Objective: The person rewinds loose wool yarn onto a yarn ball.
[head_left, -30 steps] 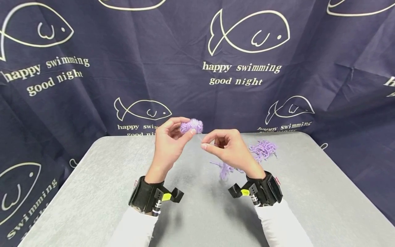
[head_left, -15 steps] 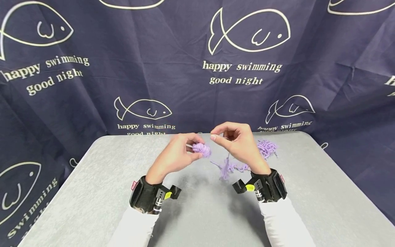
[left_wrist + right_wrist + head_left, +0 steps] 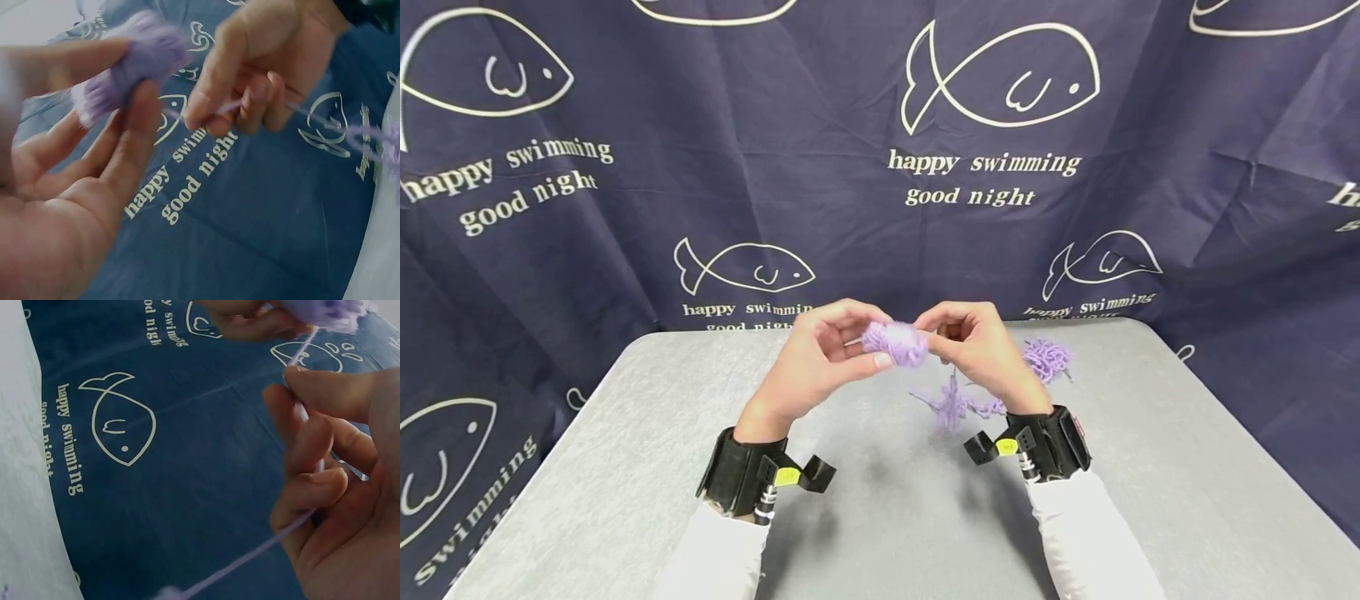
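Between thumb and fingers, my left hand [image 3: 812,358] grips a small bundle of wound purple yarn [image 3: 898,342], lifted above the table. Close on its right, my right hand [image 3: 973,346] pinches the purple yarn strand [image 3: 250,554], which runs from the bundle through the curled fingers. In the left wrist view the bundle [image 3: 128,69] is blurred, and the strand [image 3: 319,119] leads off toward loose yarn at the right edge. Below the right hand, a tangle of purple yarn [image 3: 952,404] lies on the table.
A second heap of loose purple yarn [image 3: 1048,358] lies on the grey table [image 3: 880,533], behind the right wrist. Dark blue cloth [image 3: 850,167] printed with fish hangs just beyond the table's far edge. Each wrist wears a black strap with a camera mount.
The left hand dropped with the bundle, then rose partway and turned it. My right hand first moved right, away from the bundle, and is now close beside it again.
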A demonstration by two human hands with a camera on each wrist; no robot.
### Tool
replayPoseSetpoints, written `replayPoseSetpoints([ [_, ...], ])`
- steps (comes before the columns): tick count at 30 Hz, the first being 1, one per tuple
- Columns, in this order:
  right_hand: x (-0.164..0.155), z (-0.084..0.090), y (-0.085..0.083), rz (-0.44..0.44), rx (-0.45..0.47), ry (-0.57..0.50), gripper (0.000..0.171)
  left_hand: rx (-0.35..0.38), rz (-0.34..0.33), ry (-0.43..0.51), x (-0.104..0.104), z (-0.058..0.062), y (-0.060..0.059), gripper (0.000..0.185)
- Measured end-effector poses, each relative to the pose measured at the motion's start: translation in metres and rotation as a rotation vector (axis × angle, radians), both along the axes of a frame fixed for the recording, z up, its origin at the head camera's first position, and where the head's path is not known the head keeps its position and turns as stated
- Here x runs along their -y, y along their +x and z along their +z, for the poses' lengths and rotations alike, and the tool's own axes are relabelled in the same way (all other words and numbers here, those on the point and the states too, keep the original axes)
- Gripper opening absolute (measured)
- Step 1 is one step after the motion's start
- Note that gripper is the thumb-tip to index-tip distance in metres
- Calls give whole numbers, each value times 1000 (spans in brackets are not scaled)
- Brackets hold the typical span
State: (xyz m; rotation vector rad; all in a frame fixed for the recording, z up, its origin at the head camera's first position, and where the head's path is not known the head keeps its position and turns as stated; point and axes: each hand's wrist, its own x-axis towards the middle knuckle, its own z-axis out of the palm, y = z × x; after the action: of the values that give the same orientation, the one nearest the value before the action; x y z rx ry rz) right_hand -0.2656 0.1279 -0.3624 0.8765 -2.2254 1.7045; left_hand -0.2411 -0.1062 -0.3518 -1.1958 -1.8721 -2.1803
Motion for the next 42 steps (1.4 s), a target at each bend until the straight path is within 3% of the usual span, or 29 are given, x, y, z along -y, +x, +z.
replayPoseSetpoints([
  [7,7,-1,4,70,3,63,4,95,201,270,-4,2,-3,33],
  [11,11,0,7,72,-1,81,4,119,351,322,-7,0,-6,30],
  [13,13,1,9,76,-3,81,4,102,448,275,-8,-1,-7,28],
  [16,14,2,11,81,-17,61,6,33,581,128,-7,-3,-9,28],
  [19,14,3,12,69,-48,25,7,-43,646,-46,-7,-6,-10,28],
  [23,12,3,12,20,-86,-45,8,-99,584,-224,-5,-9,-10,26],
  [28,11,4,12,-34,-59,-161,8,-95,422,-402,-3,-10,-8,25],
  [31,9,4,10,-45,-19,-246,12,-97,306,-449,-3,-9,-7,26],
  [34,9,4,8,-55,8,-315,14,-99,159,-412,-2,-8,-6,25],
  [38,9,2,5,-63,28,-320,14,-53,-14,-265,0,-4,-3,27],
  [40,9,0,4,-64,33,-285,13,-16,-42,-175,0,-3,-1,30],
  [42,9,0,4,-65,38,-236,12,10,-30,-78,1,-1,0,32],
])
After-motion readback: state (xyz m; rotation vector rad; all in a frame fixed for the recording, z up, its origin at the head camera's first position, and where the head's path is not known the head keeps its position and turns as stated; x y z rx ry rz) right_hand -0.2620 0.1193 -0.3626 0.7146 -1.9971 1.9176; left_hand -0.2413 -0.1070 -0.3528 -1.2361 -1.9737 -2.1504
